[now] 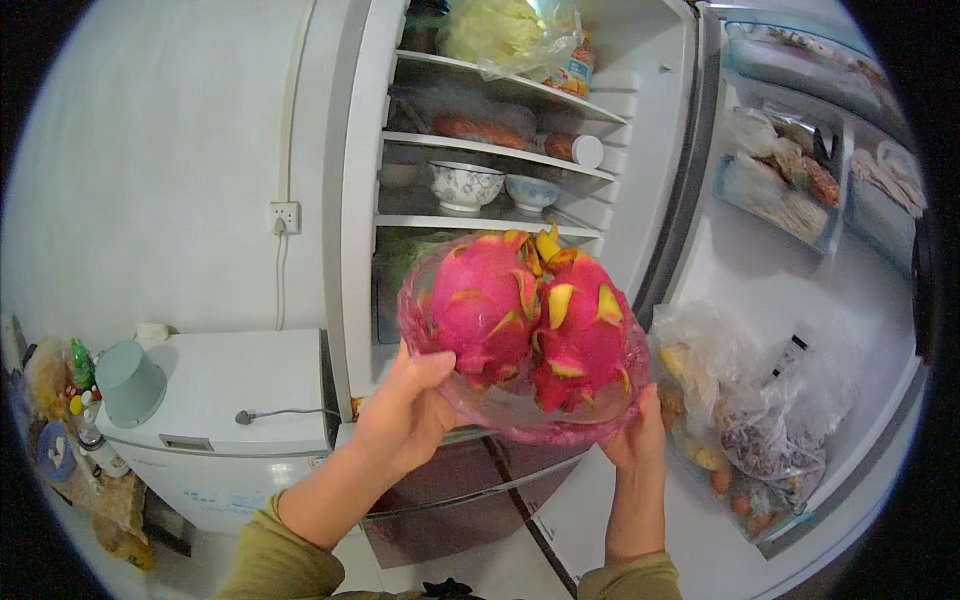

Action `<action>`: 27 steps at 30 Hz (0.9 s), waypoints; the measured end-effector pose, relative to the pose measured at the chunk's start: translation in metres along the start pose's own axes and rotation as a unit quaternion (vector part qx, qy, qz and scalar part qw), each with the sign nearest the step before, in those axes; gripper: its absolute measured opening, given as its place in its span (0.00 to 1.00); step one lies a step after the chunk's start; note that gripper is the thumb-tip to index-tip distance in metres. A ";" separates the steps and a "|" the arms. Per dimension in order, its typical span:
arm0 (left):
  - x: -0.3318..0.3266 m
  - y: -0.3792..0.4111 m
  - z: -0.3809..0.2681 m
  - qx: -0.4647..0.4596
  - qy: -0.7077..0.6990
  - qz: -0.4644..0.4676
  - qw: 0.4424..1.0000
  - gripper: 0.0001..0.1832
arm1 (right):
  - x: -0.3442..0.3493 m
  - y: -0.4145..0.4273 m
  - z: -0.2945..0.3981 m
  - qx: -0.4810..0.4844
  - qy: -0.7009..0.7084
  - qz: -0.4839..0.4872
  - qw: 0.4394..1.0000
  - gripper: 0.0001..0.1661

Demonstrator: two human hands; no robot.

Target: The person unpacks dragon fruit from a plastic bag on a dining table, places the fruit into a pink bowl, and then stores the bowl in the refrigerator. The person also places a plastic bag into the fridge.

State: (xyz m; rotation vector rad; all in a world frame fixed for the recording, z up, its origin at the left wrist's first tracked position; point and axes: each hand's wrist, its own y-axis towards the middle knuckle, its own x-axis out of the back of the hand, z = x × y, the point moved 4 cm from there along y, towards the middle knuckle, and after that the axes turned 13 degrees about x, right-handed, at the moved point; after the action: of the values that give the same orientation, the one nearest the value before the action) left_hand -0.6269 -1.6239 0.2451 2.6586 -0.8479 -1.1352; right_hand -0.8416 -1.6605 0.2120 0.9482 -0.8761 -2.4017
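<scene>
Two pink dragon fruits with yellow-green scales, one on the left [480, 307] and one on the right [589, 337], rest side by side in a clear pinkish bowl [517, 429]. My left hand [409, 405] grips the bowl's near left side, its thumb over the rim. At the near right side, my right hand [637, 431] holds the rim, most of its fingers hidden beneath. The bowl is in the air before the open refrigerator [358, 187], covering part of its lower compartment.
Shelves above hold a patterned bowl [465, 186], a smaller bowl [532, 193], a white-lidded jar [586, 151] and a bagged cabbage [502, 34]. On the right, the swung-out door [780, 277] carries bagged food and eggs [742, 504]. A white chest freezer [232, 375] stands left, an upturned green bucket [129, 384] on it.
</scene>
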 end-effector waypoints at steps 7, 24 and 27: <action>-0.008 0.063 -0.044 -0.028 0.101 -0.016 0.994 0.30 | -0.013 0.077 0.009 0.007 0.044 0.034 0.998 0.35; -0.020 0.163 -0.127 -0.093 0.177 -0.047 0.979 0.39 | -0.035 0.210 0.027 0.036 0.019 0.069 0.997 0.33; -0.020 0.169 -0.133 -0.098 0.166 -0.086 0.978 0.37 | -0.034 0.225 0.022 0.021 0.027 0.085 0.996 0.35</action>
State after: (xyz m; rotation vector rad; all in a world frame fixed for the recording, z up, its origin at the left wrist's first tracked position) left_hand -0.6207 -1.7674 0.4066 2.6829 -0.4314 -0.7268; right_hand -0.8026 -1.7934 0.3939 0.9120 -0.9510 -2.2126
